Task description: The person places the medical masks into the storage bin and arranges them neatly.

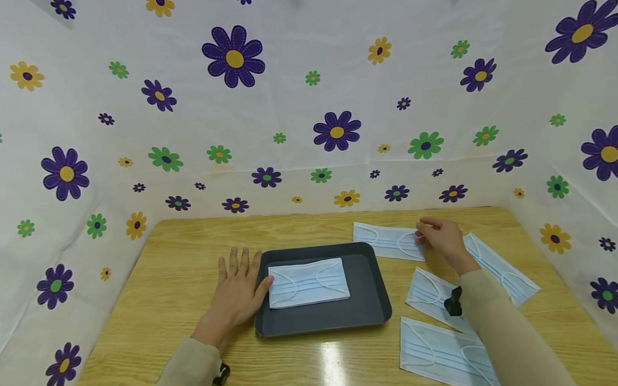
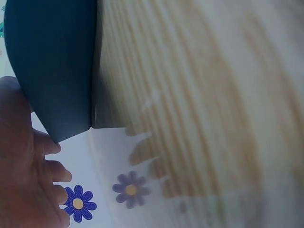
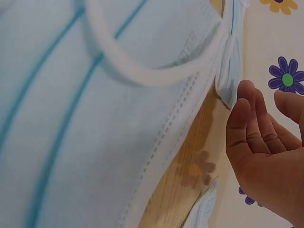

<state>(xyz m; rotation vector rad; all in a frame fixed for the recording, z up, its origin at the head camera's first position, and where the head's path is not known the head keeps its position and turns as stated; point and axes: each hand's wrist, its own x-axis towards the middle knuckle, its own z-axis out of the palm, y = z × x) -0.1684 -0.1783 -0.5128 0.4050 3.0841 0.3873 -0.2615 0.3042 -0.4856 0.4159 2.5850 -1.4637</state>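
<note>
My left hand (image 1: 234,293) lies with fingers spread at the left side of a dark grey tray (image 1: 367,306). Its thumb crosses the tray's rim and reaches the left end of a light blue face mask (image 1: 308,283) lying inside. In the left wrist view the tray's dark side (image 2: 52,71) stands beside the fingers. At the back right, my right hand (image 1: 442,241) is at the right end of another face mask (image 1: 387,240). The right wrist view shows its thumb apart from the loosely bent fingers (image 3: 240,128), fingertips by that mask's edge; whether they touch it, I cannot tell.
Three more face masks lie right of the tray: one farthest right (image 1: 502,270), one partly under the right forearm (image 1: 430,294), and one near the front (image 1: 443,349). Flower-printed cloth (image 1: 283,101) walls the wooden table (image 1: 187,263) at the back and sides.
</note>
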